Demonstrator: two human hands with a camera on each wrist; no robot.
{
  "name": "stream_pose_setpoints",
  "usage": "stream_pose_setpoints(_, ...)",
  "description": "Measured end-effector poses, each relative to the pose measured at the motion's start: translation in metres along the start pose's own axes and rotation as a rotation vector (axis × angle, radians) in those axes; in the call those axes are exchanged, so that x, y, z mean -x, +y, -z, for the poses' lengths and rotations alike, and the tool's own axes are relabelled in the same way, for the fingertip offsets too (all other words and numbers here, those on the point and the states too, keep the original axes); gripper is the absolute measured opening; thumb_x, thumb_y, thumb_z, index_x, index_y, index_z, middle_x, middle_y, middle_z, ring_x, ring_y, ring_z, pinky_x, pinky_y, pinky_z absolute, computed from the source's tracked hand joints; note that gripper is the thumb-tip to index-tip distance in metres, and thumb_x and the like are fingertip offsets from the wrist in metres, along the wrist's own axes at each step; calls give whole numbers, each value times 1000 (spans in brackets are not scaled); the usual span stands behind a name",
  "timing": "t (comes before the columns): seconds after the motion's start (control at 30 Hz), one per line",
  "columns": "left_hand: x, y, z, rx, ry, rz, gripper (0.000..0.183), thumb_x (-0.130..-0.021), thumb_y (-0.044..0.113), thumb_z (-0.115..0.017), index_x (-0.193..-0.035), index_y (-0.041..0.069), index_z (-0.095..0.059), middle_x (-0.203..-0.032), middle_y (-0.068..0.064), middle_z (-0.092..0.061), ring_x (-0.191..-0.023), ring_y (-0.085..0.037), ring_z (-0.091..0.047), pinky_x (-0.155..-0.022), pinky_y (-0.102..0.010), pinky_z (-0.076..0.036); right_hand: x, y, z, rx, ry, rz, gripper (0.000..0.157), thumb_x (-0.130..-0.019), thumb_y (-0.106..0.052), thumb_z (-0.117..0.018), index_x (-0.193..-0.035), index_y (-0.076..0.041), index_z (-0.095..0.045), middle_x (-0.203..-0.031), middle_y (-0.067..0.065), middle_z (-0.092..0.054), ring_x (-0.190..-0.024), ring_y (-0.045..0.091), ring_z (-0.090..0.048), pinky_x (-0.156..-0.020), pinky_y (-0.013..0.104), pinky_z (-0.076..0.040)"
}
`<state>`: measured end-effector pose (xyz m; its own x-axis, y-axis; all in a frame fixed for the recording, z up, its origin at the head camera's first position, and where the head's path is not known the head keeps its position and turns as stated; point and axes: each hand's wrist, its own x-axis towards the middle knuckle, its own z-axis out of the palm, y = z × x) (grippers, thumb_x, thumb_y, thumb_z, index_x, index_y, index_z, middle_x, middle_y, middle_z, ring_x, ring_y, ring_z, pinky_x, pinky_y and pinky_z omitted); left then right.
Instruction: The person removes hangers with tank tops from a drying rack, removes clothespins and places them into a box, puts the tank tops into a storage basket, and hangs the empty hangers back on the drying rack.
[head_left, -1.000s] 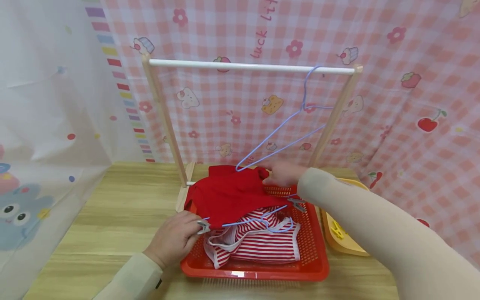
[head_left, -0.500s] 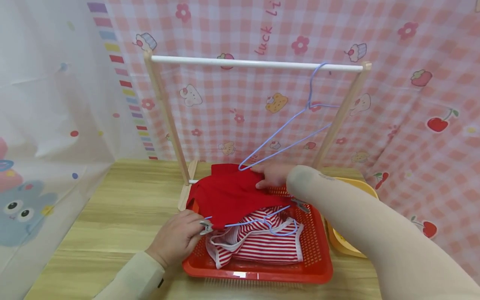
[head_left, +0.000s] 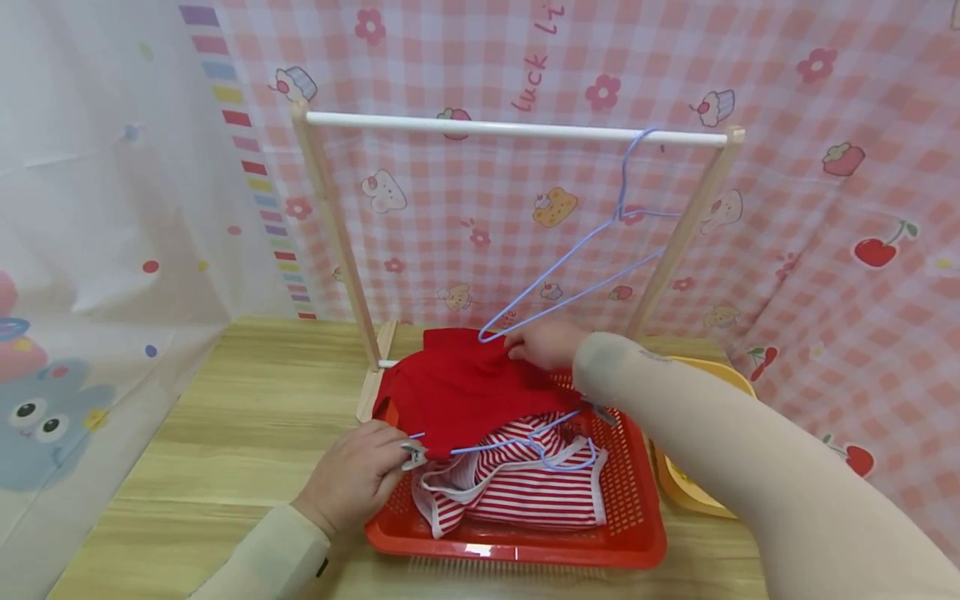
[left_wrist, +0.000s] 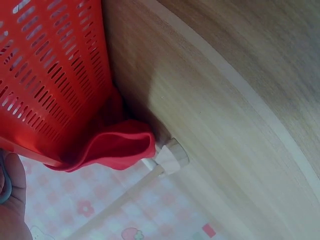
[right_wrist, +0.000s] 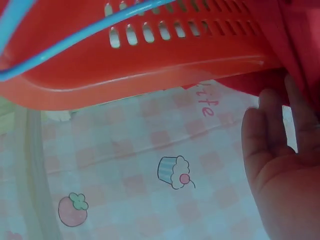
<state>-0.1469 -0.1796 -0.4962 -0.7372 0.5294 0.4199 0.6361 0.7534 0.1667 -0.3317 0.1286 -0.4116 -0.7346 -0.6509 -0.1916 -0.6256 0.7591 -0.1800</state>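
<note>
A red garment (head_left: 465, 387) drapes over the back of the red plastic basket (head_left: 517, 554), its near edge along a blue clip hanger (head_left: 566, 467). At that edge's left end, my left hand (head_left: 356, 475) holds a grey metal clip (head_left: 412, 454) between thumb and fingers. Another clip (head_left: 602, 414) shows at the right end, partly behind my right sleeve. My right hand (head_left: 547, 343) pinches the garment's far right part. In the right wrist view, red cloth hides some of its fingertips. A red-and-white striped garment (head_left: 525, 496) lies in the basket.
Behind the basket stands a wooden rack with a white rail (head_left: 487, 127). A blue hanger (head_left: 558, 267) hangs from it, its lower corner close over the red garment. A yellow tray (head_left: 697, 496) sits on the wooden table (head_left: 210, 433) at right, partly under my right arm.
My right hand has moved slightly left along the red garment, and its spread fingers have closed on the cloth. My left hand stays at the clip. The head view has shifted slightly.
</note>
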Motion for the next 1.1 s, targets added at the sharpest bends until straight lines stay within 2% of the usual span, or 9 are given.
stream_pose_setpoints(0.13,1,0,-1,-13,7,-3,16,-91,23,-78,-107,23,-79,-106,10,-76,-102,-13,-66,-93,-38,-59,6,1,1,-41,32,7,20,-105,-29,-63,-115,-18,-76,-94,-5,-72,-83,12,-59,-89,34,-52)
stream_pose_setpoints(0.23,1,-1,-1,-20,28,-15,15,-90,22,-78,-105,23,-79,-105,10,-76,-101,-13,-65,-92,-37,-59,13,1,3,-115,45,-15,22,-106,-30,-62,-118,-18,-75,-95,-3,-71,-85,13,-59,-93,38,-52)
stream_pose_setpoints(0.4,1,-2,-2,-26,59,-38,14,-90,20,-77,-103,23,-79,-103,10,-76,-99,-13,-65,-90,-35,-59,26,3,4,-243,75,4,16,-106,-24,-59,-109,-14,-71,-85,-3,-63,-81,14,-56,-86,36,-49)
stream_pose_setpoints(0.6,1,-2,-2,-29,61,-32,14,-90,20,-77,-103,23,-79,-101,10,-76,-99,-14,-65,-89,-36,-59,43,1,6,-455,67,-29,15,-109,-23,-55,-106,-13,-66,-80,-5,-54,-76,13,-52,-78,31,-45)
stream_pose_setpoints(0.73,1,-1,-2,-28,57,-26,14,-90,20,-77,-104,22,-79,-101,10,-76,-98,-14,-66,-89,-36,-59,53,-2,10,-654,50,-47,15,-110,-21,-54,-105,-9,-62,-78,-2,-50,-74,17,-48,-74,32,-43)
stream_pose_setpoints(0.93,1,-1,-3,-39,55,-5,14,-90,19,-76,-103,22,-78,-99,10,-76,-97,-13,-64,-88,-35,-58,64,-2,14,-779,53,6,14,-109,-19,-54,-101,-7,-57,-85,1,-52,-83,18,-49,-81,35,-43)
stream_pose_setpoints(1.1,1,1,-3,-49,46,21,13,-91,18,-74,-102,24,-77,-98,12,-75,-97,-13,-62,-88,-34,-57,71,-5,18,-904,-10,25,15,-109,-17,-52,-104,-5,-58,-86,3,-56,-84,17,-52,-83,34,-45)
